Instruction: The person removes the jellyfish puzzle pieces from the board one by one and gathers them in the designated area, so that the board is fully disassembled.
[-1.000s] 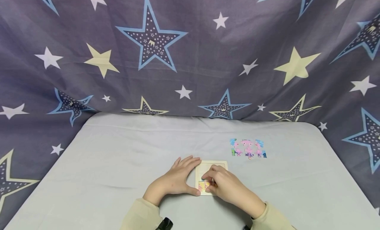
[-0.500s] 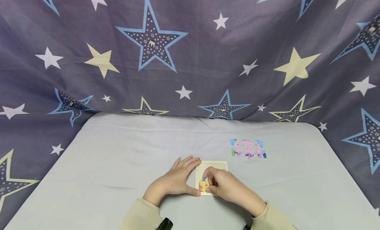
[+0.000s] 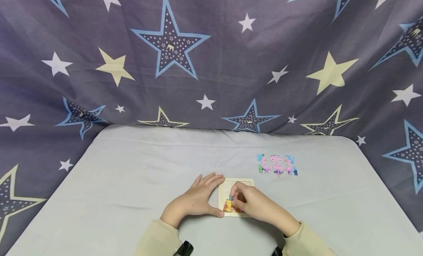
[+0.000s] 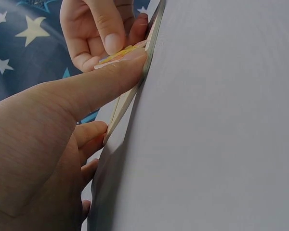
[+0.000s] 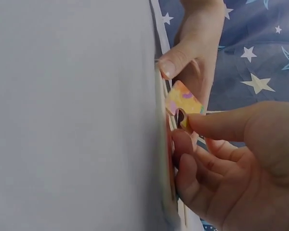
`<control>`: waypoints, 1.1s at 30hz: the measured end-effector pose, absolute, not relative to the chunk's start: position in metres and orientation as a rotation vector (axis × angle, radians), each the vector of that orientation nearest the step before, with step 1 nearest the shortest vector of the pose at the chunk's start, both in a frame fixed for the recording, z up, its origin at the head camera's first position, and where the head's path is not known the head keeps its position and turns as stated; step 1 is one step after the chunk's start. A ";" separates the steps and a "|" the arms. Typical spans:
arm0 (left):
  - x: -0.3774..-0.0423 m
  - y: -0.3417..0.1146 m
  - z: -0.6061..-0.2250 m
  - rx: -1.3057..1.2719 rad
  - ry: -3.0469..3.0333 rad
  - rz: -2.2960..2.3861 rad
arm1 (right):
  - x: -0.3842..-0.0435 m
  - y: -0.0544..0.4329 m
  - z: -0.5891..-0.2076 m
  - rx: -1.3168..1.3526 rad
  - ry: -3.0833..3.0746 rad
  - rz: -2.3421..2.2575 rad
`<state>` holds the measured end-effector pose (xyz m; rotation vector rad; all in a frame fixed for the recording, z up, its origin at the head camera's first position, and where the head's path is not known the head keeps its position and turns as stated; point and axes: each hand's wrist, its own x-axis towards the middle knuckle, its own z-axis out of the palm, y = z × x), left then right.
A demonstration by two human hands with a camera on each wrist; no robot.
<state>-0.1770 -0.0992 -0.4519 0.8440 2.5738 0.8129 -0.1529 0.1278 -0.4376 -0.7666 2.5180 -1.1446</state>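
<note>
A small wooden puzzle tray (image 3: pixel 220 192) lies on the cloth-covered table before me. My left hand (image 3: pixel 195 199) rests along its left side, fingers spread, with the thumb at the near corner and fingertips by the far corner. Between thumb and fingers my right hand (image 3: pixel 256 204) pinches a yellow-orange puzzle piece (image 3: pixel 228 205), held tilted over the tray's near left part. The right wrist view shows the same piece (image 5: pixel 183 96) raised on edge, its printed face visible. Reddish puzzle print (image 3: pixel 237 209) shows in the tray below the right hand, which covers much of it.
Several pink and blue puzzle pieces (image 3: pixel 277 165) lie in a loose group beyond the tray to the right. Pale cloth (image 3: pixel 148 168) covers the table. A dark star-patterned curtain (image 3: pixel 218 65) hangs behind it.
The yellow-orange piece has gone from the tray's near left corner to a tilted position slightly right, with my right hand shifting along. My left hand keeps its place on the tray.
</note>
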 end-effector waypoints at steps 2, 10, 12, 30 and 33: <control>-0.177 -0.099 -0.452 0.847 2.575 0.809 | -0.154 0.129 -0.437 -0.756 2.491 -1.163; -0.178 -0.099 -0.452 0.852 2.574 0.807 | -0.157 0.134 -0.434 -0.821 2.455 -1.225; -0.178 -0.100 -0.451 0.849 2.570 0.812 | -0.159 0.137 -0.433 -0.822 2.458 -1.222; -0.177 -0.099 -0.452 0.842 2.581 0.800 | -0.186 0.191 -0.419 -0.533 2.853 -1.152; -0.177 -0.099 -0.451 0.844 2.580 0.802 | -0.191 0.202 -0.421 -0.496 2.882 -1.144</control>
